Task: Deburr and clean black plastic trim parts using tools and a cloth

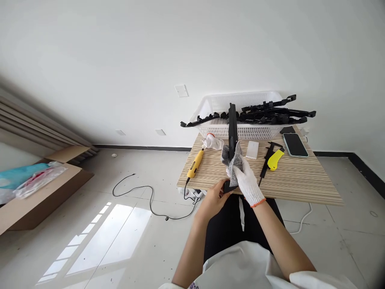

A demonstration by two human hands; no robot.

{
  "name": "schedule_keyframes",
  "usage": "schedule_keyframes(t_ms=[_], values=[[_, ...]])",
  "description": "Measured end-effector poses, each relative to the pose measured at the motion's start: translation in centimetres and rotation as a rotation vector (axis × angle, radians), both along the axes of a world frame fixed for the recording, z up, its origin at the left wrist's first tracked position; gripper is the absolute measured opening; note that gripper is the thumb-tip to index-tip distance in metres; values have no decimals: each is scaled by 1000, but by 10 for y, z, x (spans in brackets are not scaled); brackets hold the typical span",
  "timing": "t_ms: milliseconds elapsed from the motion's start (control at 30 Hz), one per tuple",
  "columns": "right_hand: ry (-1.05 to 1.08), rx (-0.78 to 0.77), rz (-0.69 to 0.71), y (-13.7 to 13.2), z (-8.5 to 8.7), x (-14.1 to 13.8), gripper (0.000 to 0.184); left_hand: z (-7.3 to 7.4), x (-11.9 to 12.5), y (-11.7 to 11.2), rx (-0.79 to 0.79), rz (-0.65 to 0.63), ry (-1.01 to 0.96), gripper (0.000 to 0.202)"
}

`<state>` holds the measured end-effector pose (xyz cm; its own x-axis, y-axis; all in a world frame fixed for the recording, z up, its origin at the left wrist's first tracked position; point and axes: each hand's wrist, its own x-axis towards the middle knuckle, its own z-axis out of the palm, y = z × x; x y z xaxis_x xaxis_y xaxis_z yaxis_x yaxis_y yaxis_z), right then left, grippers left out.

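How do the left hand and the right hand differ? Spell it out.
The left hand is bare, while the right hand wears a white glove with an orange edge. The left hand holds the near end of the black strip; the right hand, farther along, holds a gray cloth against it. Both hands are at work on the same strip.

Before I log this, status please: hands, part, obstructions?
Bare left hand gripping long black plastic strip, near end. Gloved right hand pressing fuzzy grey cloth against it. White plastic basket beyond.
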<state>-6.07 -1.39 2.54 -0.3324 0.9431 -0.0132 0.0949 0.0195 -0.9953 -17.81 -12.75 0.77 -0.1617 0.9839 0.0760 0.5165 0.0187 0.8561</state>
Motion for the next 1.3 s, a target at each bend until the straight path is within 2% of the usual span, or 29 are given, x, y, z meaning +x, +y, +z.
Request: schedule_keyframes(t_ms=[100,167,267,367,467,600,733,833,967,1133,1200,1300], values=[[-215,-39,65,-16,3,14,79,4,-3,5,16,-10,32,36],[-277,-57,131,-22,6,21,81,5,-4,8,33,-19,32,36],[-290,-32,128,-22,10,24,63,6,-5,11,50,-40,25,38],[-246,-7,46,-14,11,21,40,6,-6,12,46,-74,14,34],[-236,71,-43,-5,12,17,34,7,-6,11,32,-92,-13,32],[-315,92,-26,-7,16,14,36,11,-2,14,-17,-40,54,34],[-420,-2,23,-19,17,11,62,11,4,24,28,72,103,29],[-355,-16,46,-13,15,5,60,7,8,32,-10,121,77,18],[-279,48,-13,22,18,-10,48,0,11,36,-57,181,109,17],[-82,99,-21,63,32,-30,44,3,9,37,7,129,42,13],[-15,68,-21,63,35,-33,44,4,8,39,17,122,38,13],[-35,3,-15,43,31,-27,41,3,7,44,23,146,55,15]])
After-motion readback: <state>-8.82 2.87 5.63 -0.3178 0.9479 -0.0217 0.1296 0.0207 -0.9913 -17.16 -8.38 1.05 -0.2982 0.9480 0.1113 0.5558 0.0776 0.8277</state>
